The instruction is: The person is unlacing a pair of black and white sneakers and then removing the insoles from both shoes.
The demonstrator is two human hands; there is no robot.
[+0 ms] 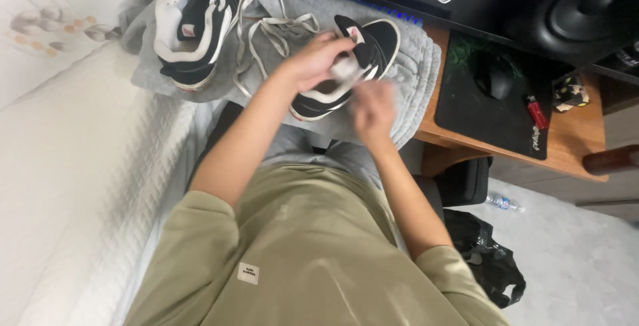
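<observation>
Black suede and white trim under the hands: the near sneaker (353,66) lies on a grey sweatshirt (413,66) spread over the tabletop (572,146) edge, toe pointing away, collar toward the person. Left hand (313,59) is curled over the shoe's opening, fingers (336,46) bent and closed on something white at the tongue or lace area; motion blur hides exactly what is pinched. Right hand (373,106) sits just below and beside the left, at the shoe's near side wall, smeared with movement, so I cannot tell whether its fingers are shut on a lace end or only brushing the white sole edge. My read is that the job in hand is working the lace zone of this shoe, and doing it well means one hand pinning the shoe flat against the cloth while the other pulls in short, even draws, keeping the lace untwisted and the eyelets square. Beyond the left fingers, up and away, a loose white lace (266,29) loops across the sweatshirt, and past it the second sneaker (193,26) rests on its side, opening facing up. Off to the right of the right fingers, well apart, a dark mouse (496,76) and a red lighter (536,111) lie on a black mat (479,113). White bed (80,166) runs along the left.
</observation>
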